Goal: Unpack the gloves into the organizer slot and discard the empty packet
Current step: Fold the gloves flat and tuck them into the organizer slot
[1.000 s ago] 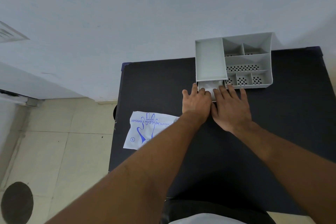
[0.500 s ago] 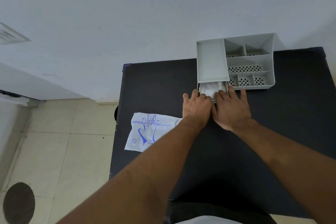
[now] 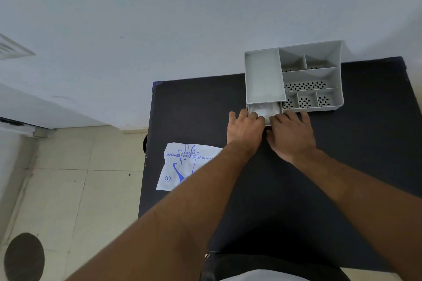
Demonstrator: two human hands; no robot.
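Observation:
A grey organizer [image 3: 263,75] stands at the far edge of the black table [image 3: 194,109]. Its small drawer [image 3: 268,121] is pulled partly out toward me, and clear folded gloves [image 3: 265,107] lie inside it. My left hand [image 3: 245,130] and my right hand [image 3: 291,134] sit side by side at the drawer's front, with the fingertips curled over its front lip. The white glove packet [image 3: 182,166], printed with a blue hand, lies flat at the table's left edge, partly under my left forearm and overhanging the edge.
The organizer's right half has several open compartments [image 3: 306,85] with perforated floors. A white wall rises right behind the table. Tiled floor [image 3: 80,189] lies to the left, with a dark round object [image 3: 24,258] on it.
Both hands have drawn back a little from over the drawer to its front lip, uncovering the gloves inside. The packet and the organizer have not moved.

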